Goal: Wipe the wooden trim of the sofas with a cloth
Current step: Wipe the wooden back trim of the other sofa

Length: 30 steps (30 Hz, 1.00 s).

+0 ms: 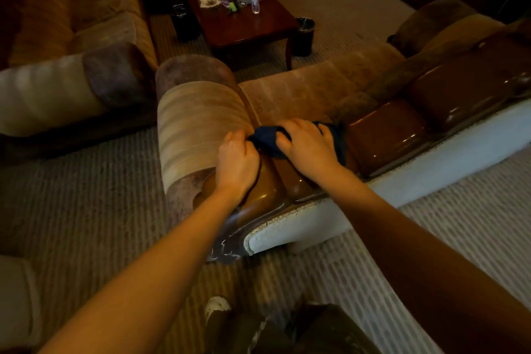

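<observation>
Sofa seen from behind, w/ glossy wooden trim along its back top. Coffee-table surface beyond, w/ water bottle. Dark blue cloth lies on trim near armrest. Right hand spread flat on cloth; left hand fingers pinched shut on cloth's edge.
</observation>
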Motion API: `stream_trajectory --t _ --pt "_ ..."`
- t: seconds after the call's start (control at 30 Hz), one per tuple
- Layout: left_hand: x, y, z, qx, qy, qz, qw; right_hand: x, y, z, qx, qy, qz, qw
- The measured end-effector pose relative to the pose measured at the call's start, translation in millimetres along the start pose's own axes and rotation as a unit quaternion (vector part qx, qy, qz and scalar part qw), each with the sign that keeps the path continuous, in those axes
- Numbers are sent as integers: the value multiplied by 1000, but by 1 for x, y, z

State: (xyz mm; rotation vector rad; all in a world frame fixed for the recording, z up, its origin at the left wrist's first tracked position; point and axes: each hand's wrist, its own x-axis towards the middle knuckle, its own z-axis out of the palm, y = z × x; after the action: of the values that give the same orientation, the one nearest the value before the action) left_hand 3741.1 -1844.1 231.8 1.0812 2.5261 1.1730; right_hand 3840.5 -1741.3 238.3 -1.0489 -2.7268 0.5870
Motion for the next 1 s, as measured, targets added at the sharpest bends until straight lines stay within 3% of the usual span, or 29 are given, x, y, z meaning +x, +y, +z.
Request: stream_trajectory --t 0.1,0.27,0.4,0.63,0.8,0.87,1.0 --pt "-1 -2 1 9 7 3 1000 -2 -5 -1 -5 -19 4 1000" --pt "-1 -2 2 -6 12 5 1000 -78 -5 29 -86 156 -49 983" --pt "-1 -1 2 -9 12 7 1000 -67 -6 29 -72 177 -51 980" --pt "-1 -2 2 -1 19 5 1000 8 -9 -8 -15 -55 -45 997" --pt "3 -4 1 -4 26 -23 999 51 -24 -23 50 -253 34 966" --pt "3 -3 0 -10 29 -19 999 57 -24 -26 92 -293 54 950" --pt "0 -3 -2 -26 38 -22 999 58 5 -38 93 -285 98 949"
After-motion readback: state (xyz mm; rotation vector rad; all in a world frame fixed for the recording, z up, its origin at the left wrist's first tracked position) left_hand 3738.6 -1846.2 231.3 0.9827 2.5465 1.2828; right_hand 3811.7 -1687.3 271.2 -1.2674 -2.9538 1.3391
